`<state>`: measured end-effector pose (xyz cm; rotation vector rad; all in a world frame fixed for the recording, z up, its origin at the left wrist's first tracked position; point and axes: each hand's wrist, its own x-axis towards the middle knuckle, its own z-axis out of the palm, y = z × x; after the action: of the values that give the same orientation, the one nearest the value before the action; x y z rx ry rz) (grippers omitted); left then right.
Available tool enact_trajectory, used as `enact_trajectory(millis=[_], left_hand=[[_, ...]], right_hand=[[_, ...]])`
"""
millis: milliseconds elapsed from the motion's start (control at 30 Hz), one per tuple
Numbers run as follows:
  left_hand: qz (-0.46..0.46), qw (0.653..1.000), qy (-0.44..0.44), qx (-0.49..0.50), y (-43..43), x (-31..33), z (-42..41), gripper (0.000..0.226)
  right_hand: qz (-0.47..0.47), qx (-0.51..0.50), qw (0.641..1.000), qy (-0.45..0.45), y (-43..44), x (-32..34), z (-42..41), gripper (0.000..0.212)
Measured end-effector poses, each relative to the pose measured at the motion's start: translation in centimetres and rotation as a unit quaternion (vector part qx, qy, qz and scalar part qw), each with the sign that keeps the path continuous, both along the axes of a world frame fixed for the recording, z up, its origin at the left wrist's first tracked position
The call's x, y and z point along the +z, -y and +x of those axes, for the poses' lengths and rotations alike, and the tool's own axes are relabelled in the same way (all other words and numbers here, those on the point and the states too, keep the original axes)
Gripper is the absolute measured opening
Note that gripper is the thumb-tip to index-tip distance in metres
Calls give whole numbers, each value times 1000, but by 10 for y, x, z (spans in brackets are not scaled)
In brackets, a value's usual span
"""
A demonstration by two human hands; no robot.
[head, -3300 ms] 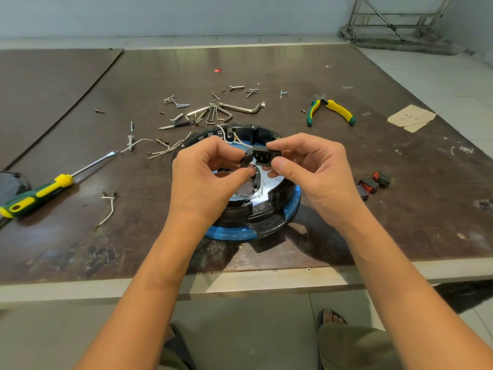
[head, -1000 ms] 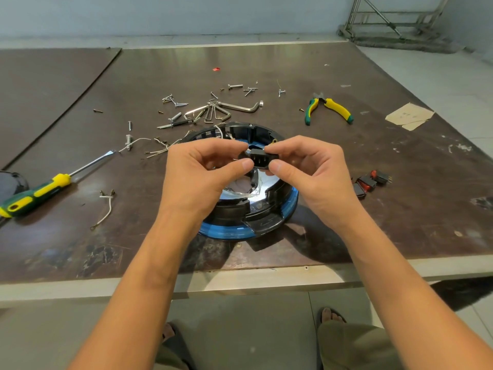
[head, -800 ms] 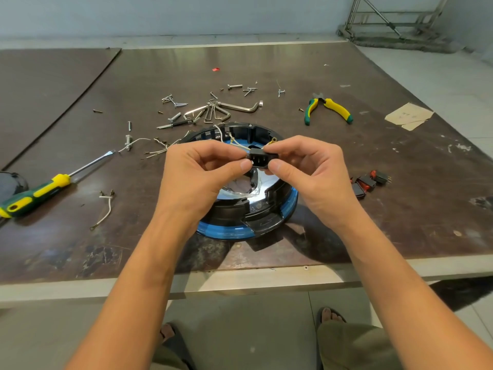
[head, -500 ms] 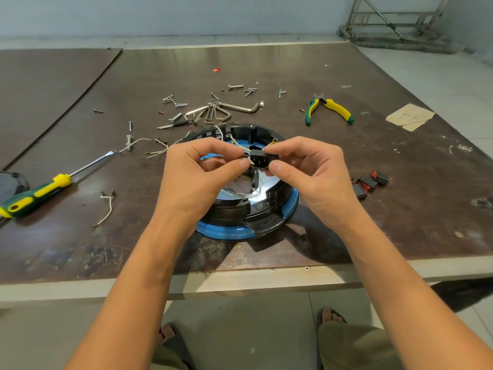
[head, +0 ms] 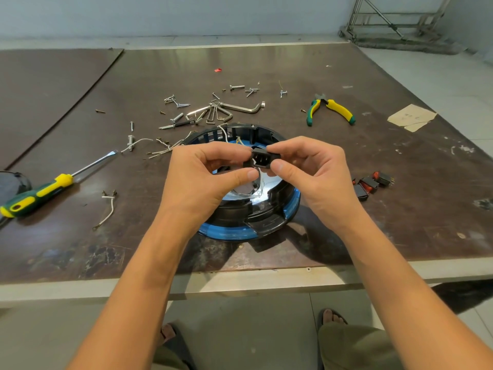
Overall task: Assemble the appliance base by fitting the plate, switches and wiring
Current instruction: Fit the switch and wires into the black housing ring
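The right hand point(head: 314, 177) pinches a small black power socket point(head: 262, 158) between thumb and index finger, its pinned face turned toward the camera. The left hand point(head: 197, 182) closes its curled index finger and thumb on the socket's left end. Thin white wires point(head: 260, 180) drop from the socket into the round appliance base point(head: 266, 220), which sits on the surface point(head: 400, 209) directly under both hands, black with a blue lower ring and a shiny plate inside.

Just right of the right hand lie three red-and-black rocker switches point(head: 370, 184). Beyond the right hand are green-and-yellow pliers point(head: 330, 109), and farther right a paper scrap point(head: 412, 117). Beyond the left hand a bunch of hex keys point(head: 234, 108) lies among scattered screws point(head: 176, 101). Well left of the left hand rests a green-and-yellow screwdriver point(head: 40, 193), with a short loose wire point(head: 109, 206) between it and that hand.
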<state>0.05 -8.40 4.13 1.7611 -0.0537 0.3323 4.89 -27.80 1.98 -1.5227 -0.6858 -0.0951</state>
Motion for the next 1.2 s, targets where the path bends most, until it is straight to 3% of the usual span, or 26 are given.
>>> enact_trajectory(millis=[700,933,1200], left_hand=[[88,995,41,-13,-2,1,-2,30],[-11,1000,16,-4,0,2,-1,9],[-63,997,-22,-33,-1,-1,0,18]], right_hand=[[58,-26,997,-52,-2,-1,1,19],[52,-7,998,-41,-3,1,0,21],[20,3,999,-27,-6,3,-5,22]])
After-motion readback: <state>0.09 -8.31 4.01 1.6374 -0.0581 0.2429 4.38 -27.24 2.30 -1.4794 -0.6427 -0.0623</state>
